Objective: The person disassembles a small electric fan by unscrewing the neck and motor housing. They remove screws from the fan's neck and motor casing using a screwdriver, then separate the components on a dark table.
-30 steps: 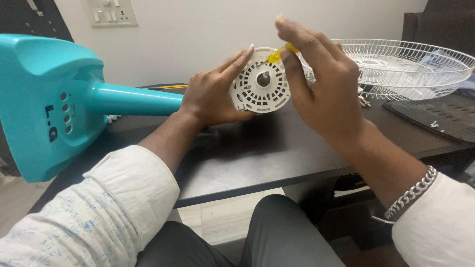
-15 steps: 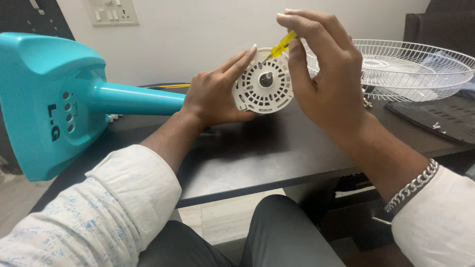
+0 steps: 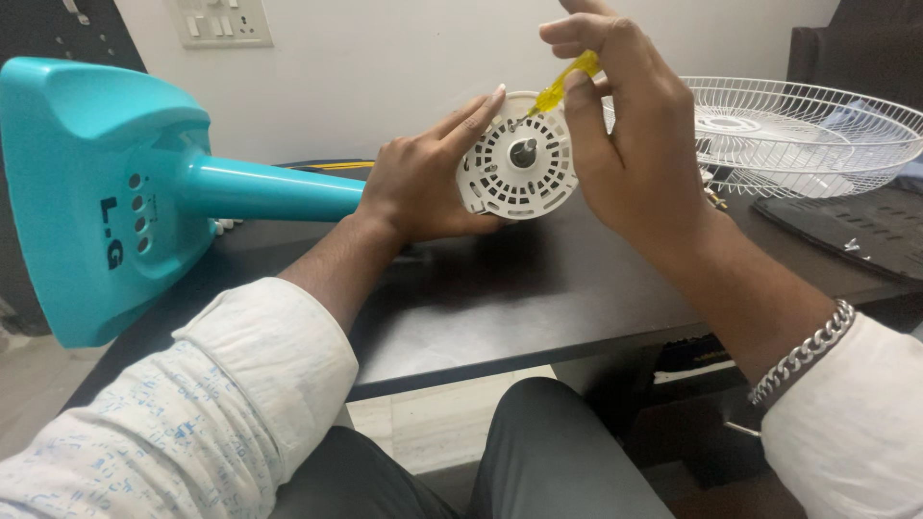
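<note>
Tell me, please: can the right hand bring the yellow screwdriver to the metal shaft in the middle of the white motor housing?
Probably yes. The right hand holds the yellow screwdriver with its tip at the white motor housing, and the metal shaft sits uncovered; the left hand grips only the side.

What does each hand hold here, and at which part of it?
The left hand grips the white round fan motor housing at its left side. The right hand holds the yellow screwdriver by its handle.
</note>
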